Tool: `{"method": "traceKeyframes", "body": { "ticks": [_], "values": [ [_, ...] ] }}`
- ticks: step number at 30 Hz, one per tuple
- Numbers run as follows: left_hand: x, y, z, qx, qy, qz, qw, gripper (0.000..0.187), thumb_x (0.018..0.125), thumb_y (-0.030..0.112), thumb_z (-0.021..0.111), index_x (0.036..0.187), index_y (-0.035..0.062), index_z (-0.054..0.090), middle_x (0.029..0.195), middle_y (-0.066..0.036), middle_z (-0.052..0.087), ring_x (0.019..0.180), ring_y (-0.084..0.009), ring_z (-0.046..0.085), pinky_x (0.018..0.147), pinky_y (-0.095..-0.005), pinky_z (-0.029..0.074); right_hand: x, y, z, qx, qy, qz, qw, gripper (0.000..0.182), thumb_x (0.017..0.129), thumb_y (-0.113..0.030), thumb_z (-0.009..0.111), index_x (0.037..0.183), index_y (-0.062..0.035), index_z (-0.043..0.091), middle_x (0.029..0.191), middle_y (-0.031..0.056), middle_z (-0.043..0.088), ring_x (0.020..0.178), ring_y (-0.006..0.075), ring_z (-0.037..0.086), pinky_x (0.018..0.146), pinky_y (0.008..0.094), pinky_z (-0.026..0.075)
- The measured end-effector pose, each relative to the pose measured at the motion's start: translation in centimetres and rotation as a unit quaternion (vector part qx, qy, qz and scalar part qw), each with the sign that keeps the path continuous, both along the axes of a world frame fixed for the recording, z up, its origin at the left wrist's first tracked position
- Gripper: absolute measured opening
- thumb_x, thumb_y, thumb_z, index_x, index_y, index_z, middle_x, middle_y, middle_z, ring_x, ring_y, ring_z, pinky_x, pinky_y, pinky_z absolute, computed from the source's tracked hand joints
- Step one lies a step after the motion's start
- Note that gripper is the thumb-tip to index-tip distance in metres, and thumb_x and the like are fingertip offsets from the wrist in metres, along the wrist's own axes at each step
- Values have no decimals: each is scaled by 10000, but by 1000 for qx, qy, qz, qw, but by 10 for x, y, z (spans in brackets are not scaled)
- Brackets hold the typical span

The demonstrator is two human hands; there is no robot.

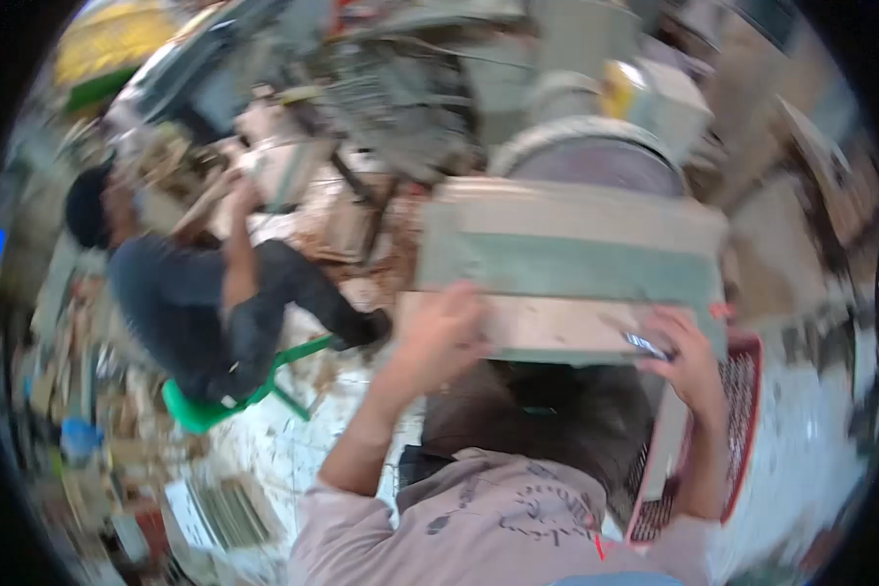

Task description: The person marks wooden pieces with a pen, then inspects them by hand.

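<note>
- Work in hand: flat pale board (pixel 547 327) held at the front edge of a machine table (pixel 566 264), just ahead of a big round sanding disc (pixel 596 161).
- Left hand (pixel 444 332): grip wide, fingers spread over the board's left end, palm down, pressing on top.
- Right hand (pixel 684 356): grip closed round the board's right end, thumb side up; something small and dark at the fingers, too blurred to name.
- Progress, as a judgement: board at the machine and steadied by both hands, but near edge well short of the disc; contact with the disc not visible, so sanding itself looks not yet done. Can't tell if the disc spins: frame motion-blurred.
- Board look: long, thin, light wood tone, plain face, edges straight; lies level across the table front, overhanging toward the body. Surface finish not readable in the blur.
- Table: greenish band across the middle, paler strip behind it, both wider than the board.
- Red mesh crate (pixel 742 410) just beside the right forearm, below the table's right corner; a pale panel standing in it.
- Another person (pixel 205 293) in dark clothes, well apart on the left, seated on a green plastic chair (pixel 215 405), hands up at a cluttered desk (pixel 293 186).
- Floor (pixel 293 439): pale tiles, sawdust and offcuts scattered.
</note>
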State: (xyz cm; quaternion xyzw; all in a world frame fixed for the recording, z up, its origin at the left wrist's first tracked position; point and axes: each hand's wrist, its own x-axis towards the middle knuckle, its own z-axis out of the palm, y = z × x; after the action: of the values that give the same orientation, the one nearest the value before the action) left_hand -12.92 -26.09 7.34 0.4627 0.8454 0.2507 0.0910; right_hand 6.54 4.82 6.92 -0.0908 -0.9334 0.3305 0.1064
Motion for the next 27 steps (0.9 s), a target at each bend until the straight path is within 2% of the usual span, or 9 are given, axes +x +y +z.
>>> {"method": "traceKeyframes", "body": {
  "ticks": [1,3,6,8,11,16,22,27],
  "values": [
    [-1,6,-14,45,3,-36,998,444,734,213,755,1126,85,592,1286,-156,499,1265,-351,423,1062,-511,300,-5,3,-5,4,-28,15,999,545,607,-163,820,1094,-11,626,1227,177,578,1127,357,560,955,400,450],
    [-1,16,-27,36,10,-58,998,452,736,225,752,1131,90,580,1292,-153,486,1285,-333,407,1072,-514,294,-16,4,-3,45,-50,56,996,542,585,-156,821,1075,-21,634,1244,191,569,1100,363,570,943,398,456],
    [-3,23,-33,2,57,-42,998,449,742,231,745,1127,87,563,1267,-151,488,1274,-316,419,1074,-511,300,-22,7,1,29,-62,65,996,524,557,-126,817,1039,-28,640,1241,191,571,1106,366,565,946,400,451],
    [-7,26,-38,12,6,-73,997,431,738,212,740,1100,74,550,1240,-161,488,1231,-342,445,1052,-503,327,-23,13,-2,24,-63,50,996,502,537,-100,810,1001,-28,631,1227,183,576,1079,372,572,920,414,458],
    [-9,27,-41,33,23,-82,996,405,716,199,742,1048,61,554,1220,-174,492,1186,-362,465,1019,-495,355,-28,13,2,55,-76,67,993,486,531,-76,797,978,-26,614,1205,171,581,1046,378,578,890,425,463],
    [-13,29,-38,31,29,-89,995,418,681,216,761,1012,55,563,1217,-180,492,1165,-373,470,992,-475,371,-33,17,2,62,-79,101,990,560,503,-107,814,1009,-37,584,1140,161,591,1014,379,585,860,418,476],
    [-17,28,-46,29,2,-94,995,432,676,249,769,1016,67,574,1209,-168,486,1176,-364,447,1006,-465,344,-37,24,0,77,-107,122,984,563,508,-124,810,1013,-42,576,1121,164,592,990,387,591,852,431,482],
    [-19,25,-49,54,-34,-86,994,453,657,271,779,1020,79,590,1202,-155,484,1175,-355,434,1004,-448,335,-36,27,-9,93,-82,127,984,554,506,-148,807,995,-26,575,1103,167,591,941,390,604,815,432,495]
  ]
}}
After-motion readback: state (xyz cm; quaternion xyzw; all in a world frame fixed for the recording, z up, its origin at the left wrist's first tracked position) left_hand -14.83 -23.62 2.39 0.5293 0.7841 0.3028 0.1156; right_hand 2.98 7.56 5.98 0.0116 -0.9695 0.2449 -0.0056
